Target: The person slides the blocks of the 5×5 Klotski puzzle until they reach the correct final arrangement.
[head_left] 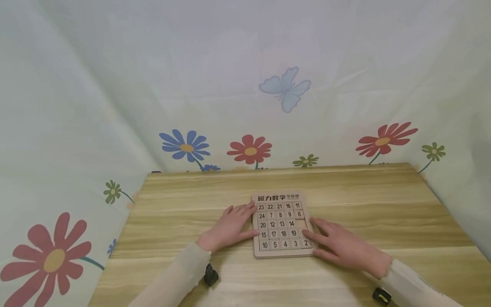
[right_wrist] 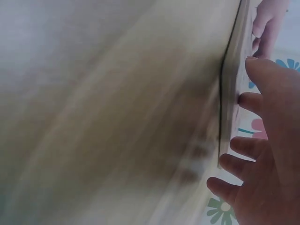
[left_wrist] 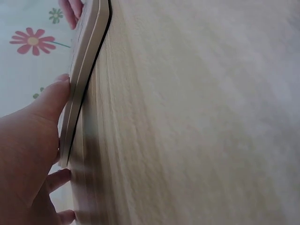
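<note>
A wooden sliding number puzzle (head_left: pixel 284 253) lies flat on the table. Its numbered tiles fill most of the frame, and bare board shows at the right side below the tile 6 (head_left: pixel 299 214). My left hand (head_left: pixel 230 226) rests against the puzzle's left edge, fingers extended by the upper corner and thumb near tile 15 (head_left: pixel 263 235). From the right, my right hand (head_left: pixel 343 245) reaches over the edge, one fingertip touching the right column above tile 2 (head_left: pixel 305 243). That fingertip hides what lies under it. In the right wrist view, the other fingers (right_wrist: pixel 239 166) spread loosely beside the edge.
The wood-grain table (head_left: pixel 184 196) extends around the puzzle on all sides. Behind it and to the left hangs a pale curtain (head_left: pixel 215 85) printed with flowers and a butterfly. Dark wrist devices (head_left: pixel 211 275) sit under both sleeves.
</note>
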A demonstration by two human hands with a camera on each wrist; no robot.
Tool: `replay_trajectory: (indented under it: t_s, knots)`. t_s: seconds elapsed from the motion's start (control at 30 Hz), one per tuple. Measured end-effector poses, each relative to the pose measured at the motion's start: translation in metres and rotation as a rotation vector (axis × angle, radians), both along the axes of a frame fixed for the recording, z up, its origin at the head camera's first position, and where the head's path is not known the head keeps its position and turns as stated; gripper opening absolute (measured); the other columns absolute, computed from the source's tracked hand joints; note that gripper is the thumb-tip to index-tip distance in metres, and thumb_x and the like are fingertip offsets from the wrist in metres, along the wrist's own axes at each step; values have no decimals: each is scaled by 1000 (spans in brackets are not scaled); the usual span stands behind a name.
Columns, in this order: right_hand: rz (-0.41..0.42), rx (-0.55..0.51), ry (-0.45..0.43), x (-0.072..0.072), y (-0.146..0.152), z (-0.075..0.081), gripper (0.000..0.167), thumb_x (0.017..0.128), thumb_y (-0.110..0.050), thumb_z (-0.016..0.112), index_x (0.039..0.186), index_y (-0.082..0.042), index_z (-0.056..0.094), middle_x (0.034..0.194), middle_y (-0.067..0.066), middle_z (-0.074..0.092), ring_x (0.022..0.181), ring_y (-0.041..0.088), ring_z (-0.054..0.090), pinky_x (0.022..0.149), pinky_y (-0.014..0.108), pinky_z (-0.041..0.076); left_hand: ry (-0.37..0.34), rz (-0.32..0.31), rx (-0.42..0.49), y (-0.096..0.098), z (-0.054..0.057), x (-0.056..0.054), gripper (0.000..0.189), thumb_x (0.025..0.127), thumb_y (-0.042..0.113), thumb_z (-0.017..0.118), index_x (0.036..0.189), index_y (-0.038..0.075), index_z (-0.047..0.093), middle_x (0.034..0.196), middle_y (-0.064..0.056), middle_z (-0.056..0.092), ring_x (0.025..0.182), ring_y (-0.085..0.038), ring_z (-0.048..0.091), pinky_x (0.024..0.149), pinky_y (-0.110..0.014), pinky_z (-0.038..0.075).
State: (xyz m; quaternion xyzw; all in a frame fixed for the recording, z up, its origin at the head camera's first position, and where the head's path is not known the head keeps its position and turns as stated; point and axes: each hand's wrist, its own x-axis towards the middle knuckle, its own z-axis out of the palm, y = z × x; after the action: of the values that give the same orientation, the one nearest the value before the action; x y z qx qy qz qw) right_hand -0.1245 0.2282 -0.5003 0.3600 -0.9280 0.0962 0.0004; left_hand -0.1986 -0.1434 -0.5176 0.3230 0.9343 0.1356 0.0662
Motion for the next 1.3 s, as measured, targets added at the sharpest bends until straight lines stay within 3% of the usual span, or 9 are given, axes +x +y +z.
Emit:
replay_trajectory:
  t_s: [0.17, 0.67, 0.8, 1.07, 1.3]
  knots:
    - [-7, -20, 9, 0, 2, -2, 58, 105, -50, 58, 155, -23, 52, 163, 23, 39, 145, 43, 44, 115, 63, 39, 1, -1, -1, 1, 4, 1, 83, 101, 63, 54, 162, 10, 36, 171, -6, 27, 154, -30, 33, 123, -64, 22]
    - [-16, -30, -10, -20, -4, -2, 59, 105, -46, 59, 156, -18, 51, 161, 25, 39, 145, 44, 44, 115, 62, 38, 0, 4, -8, 2, 4, 2, 83, 101, 63, 55, 163, 11, 35, 172, -6, 27, 154, -30, 33, 123, -63, 22]
    - [7, -20, 30, -14, -4, -1, 59, 105, -47, 60, 156, -18, 51, 161, 23, 41, 143, 42, 46, 115, 61, 40, -1, 6, -5, 1, 4, 2, 83, 101, 63, 55, 163, 11, 35, 172, -6, 27, 154, -30, 33, 124, -64, 22]
    - [90, 9, 110, 14, 6, -4, 55, 104, -46, 62, 153, -22, 56, 159, 15, 48, 139, 38, 52, 110, 57, 46, 11, -5, -5, 1, 2, 0, 84, 101, 64, 54, 163, 10, 36, 172, -7, 27, 154, -31, 34, 123, -64, 23]
    - [83, 12, 92, 13, 9, -5, 56, 105, -44, 61, 156, -22, 52, 162, 12, 45, 143, 38, 48, 112, 59, 43, 12, -2, -7, 1, 0, -2, 84, 101, 65, 54, 163, 11, 36, 172, -6, 27, 154, -30, 33, 123, -64, 22]
